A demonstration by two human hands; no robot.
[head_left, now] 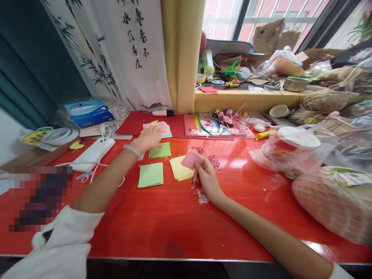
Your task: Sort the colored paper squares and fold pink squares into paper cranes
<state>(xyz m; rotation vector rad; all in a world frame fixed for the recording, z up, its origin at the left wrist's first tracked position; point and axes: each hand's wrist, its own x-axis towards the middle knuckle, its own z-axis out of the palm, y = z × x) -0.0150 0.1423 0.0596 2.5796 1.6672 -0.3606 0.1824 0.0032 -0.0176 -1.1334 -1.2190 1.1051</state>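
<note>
The right hand [210,180] pinches pink paper [192,159] over the yellow stack [177,169]; the left hand [149,138] lies over the mixed pile [166,130], its grip unclear. Light edge pinches should keep paper uncreased.

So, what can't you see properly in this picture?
Head view:
White hanging cloth: top cut off by the edge.
Pink-and-yellow paper pile: partly hidden under the left hand.
Pink paper square: partly hidden by the right hand.
Dark shape, left: details hidden by blurry squares.

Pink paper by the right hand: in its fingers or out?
In: the pink paper is pinched at its edge by the right hand, whose thumb lies on top.
</note>
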